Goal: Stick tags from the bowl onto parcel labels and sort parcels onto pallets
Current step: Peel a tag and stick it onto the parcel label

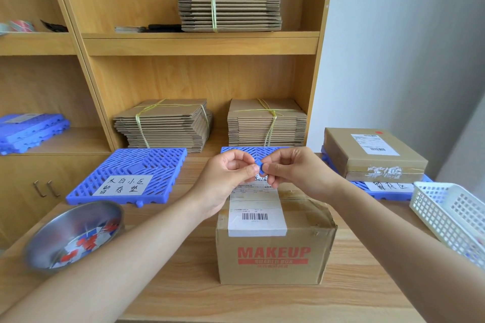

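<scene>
We log the blue tag [259, 166] pinched in both grips, left hand [225, 178] and right hand [296, 173] meeting on it. The label [256, 215] on the parcel [275, 257] lies directly below, long axis running away from us; hands equally near.

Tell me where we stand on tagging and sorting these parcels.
Done: one flat parcel sits on the right pallet, with a red tag on its label. In hand: the left hand and right hand pinch a blue tag above the MAKEUP box, whose shipping label shows no tag where visible. To do: stick it on and move that box to a pallet. More tags lie in the bowl.
</scene>
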